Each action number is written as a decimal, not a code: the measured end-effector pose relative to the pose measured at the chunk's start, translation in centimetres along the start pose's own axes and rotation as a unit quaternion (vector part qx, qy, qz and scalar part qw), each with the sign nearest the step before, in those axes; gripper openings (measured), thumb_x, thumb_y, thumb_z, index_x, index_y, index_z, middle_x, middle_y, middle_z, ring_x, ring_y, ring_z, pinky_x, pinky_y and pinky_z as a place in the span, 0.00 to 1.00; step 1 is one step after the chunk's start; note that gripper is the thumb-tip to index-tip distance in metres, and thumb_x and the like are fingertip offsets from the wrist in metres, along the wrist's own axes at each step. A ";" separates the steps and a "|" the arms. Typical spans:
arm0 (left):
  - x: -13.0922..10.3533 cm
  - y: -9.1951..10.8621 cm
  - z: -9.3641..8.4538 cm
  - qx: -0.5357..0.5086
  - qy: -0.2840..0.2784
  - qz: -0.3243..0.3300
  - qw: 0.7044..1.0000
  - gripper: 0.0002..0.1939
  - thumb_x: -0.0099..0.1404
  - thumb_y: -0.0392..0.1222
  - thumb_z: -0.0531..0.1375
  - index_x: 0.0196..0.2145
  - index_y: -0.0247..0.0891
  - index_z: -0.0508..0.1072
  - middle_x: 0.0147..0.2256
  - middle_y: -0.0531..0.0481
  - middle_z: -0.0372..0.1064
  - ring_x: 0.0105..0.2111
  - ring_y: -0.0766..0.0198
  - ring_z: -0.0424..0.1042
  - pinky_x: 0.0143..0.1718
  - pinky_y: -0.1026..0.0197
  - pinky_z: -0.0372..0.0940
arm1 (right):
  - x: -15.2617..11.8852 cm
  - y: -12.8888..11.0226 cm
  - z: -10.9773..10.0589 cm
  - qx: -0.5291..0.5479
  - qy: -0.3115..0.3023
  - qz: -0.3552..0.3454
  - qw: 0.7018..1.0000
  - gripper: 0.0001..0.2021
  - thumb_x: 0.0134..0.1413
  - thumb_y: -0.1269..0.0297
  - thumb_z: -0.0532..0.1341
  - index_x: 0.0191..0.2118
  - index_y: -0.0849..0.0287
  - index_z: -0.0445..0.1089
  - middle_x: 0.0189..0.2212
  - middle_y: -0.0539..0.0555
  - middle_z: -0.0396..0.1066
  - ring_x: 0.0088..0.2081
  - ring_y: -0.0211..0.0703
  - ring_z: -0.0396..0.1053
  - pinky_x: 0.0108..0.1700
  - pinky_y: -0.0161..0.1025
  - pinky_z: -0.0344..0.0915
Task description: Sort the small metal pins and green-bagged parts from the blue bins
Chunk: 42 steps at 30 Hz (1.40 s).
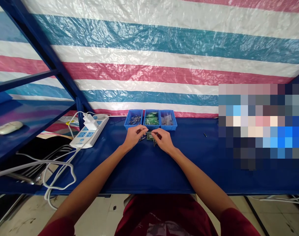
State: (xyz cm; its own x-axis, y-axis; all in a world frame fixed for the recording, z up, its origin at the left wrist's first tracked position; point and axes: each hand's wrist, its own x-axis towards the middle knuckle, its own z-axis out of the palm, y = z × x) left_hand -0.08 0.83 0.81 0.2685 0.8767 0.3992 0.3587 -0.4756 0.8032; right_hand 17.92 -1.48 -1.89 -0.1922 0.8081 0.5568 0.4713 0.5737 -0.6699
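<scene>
A small green piece (pixel 150 135) lies between my two hands, just in front of three blue bins. My left hand (pixel 136 135) is at its left, thumb and fingers pinched together over something too small to name. At its right my right hand (pixel 162 139) touches the piece's edge with its fingertips pressed together. Small dark metal parts (pixel 155 143) lie under and beside my fingers. The left bin (pixel 126 122) holds thin metal parts, the middle bin (pixel 152 126) green pieces, and the right bin (pixel 174 122) clear plastic ones.
A white power strip (pixel 90 133) with plugs and looped white cables (pixel 58 186) occupies the left side of the blue table (pixel 144 173). One small dark part (pixel 205 134) lies to the right. Farther right the picture is pixelated. Striped sheeting (pixel 149 75) hangs behind.
</scene>
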 end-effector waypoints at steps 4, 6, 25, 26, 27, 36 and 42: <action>-0.2 -0.1 0.3 -0.011 -0.006 -0.003 1.000 0.15 0.63 0.51 0.59 0.30 0.36 0.73 0.21 0.54 0.67 0.18 0.70 0.63 0.21 0.67 0.61 | 0.0 -0.1 0.0 -0.003 -0.012 -0.005 1.000 0.14 0.63 0.58 0.52 0.34 0.58 0.72 0.28 0.53 0.70 0.28 0.39 0.65 0.33 0.35 0.61; -0.2 -0.2 0.4 -0.029 -0.006 -0.013 0.999 0.15 0.62 0.51 0.59 0.31 0.36 0.73 0.20 0.55 0.66 0.18 0.70 0.63 0.21 0.68 0.61 | 0.0 -0.1 0.0 -0.005 0.000 -0.006 1.000 0.14 0.63 0.58 0.52 0.33 0.58 0.71 0.28 0.53 0.70 0.28 0.39 0.65 0.33 0.35 0.61; 0.2 0.0 -0.1 -0.062 -0.014 -0.020 0.998 0.16 0.63 0.49 0.59 0.25 0.34 0.72 0.20 0.53 0.65 0.19 0.70 0.64 0.21 0.69 0.62 | 0.1 -0.1 0.0 0.024 0.066 0.048 0.996 0.11 0.60 0.58 0.54 0.35 0.58 0.70 0.28 0.51 0.71 0.25 0.37 0.64 0.32 0.34 0.62; 0.2 0.0 -0.1 -0.075 -0.012 -0.024 0.997 0.16 0.62 0.49 0.59 0.25 0.34 0.72 0.20 0.53 0.66 0.19 0.70 0.65 0.21 0.68 0.62 | 0.2 -0.1 0.0 0.025 0.064 0.046 0.997 0.11 0.60 0.58 0.54 0.35 0.58 0.70 0.28 0.51 0.71 0.25 0.38 0.64 0.32 0.35 0.62; 0.2 0.0 0.0 -0.091 -0.007 -0.028 0.995 0.16 0.62 0.50 0.60 0.25 0.33 0.72 0.20 0.53 0.66 0.19 0.70 0.65 0.21 0.68 0.63 | 0.1 0.0 0.0 0.027 0.064 0.046 0.997 0.11 0.60 0.58 0.54 0.34 0.58 0.70 0.28 0.51 0.71 0.25 0.38 0.65 0.32 0.35 0.62; 0.2 -0.2 0.6 -0.150 0.027 -0.053 0.987 0.17 0.52 0.50 0.68 0.32 0.33 0.78 0.28 0.47 0.75 0.23 0.63 0.72 0.28 0.60 0.71 | 0.0 -0.2 0.2 0.057 0.046 0.064 0.995 0.12 0.62 0.58 0.52 0.35 0.58 0.69 0.26 0.50 0.70 0.26 0.39 0.67 0.31 0.34 0.61; -0.2 -0.2 0.7 -0.080 0.010 0.027 0.996 0.14 0.63 0.50 0.59 0.39 0.36 0.75 0.39 0.45 0.75 0.39 0.58 0.75 0.39 0.59 0.71 | 0.0 -0.2 0.2 0.029 0.061 0.068 0.995 0.14 0.62 0.58 0.51 0.39 0.58 0.71 0.27 0.52 0.72 0.27 0.40 0.68 0.33 0.36 0.62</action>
State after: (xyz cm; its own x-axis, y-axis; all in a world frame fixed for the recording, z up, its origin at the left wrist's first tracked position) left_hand 0.39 0.69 0.25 0.2644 0.8519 0.4521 0.1958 -0.5064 0.8397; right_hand 17.63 -1.54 -1.85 -0.0221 0.8580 0.5131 0.4352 0.4703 -0.7677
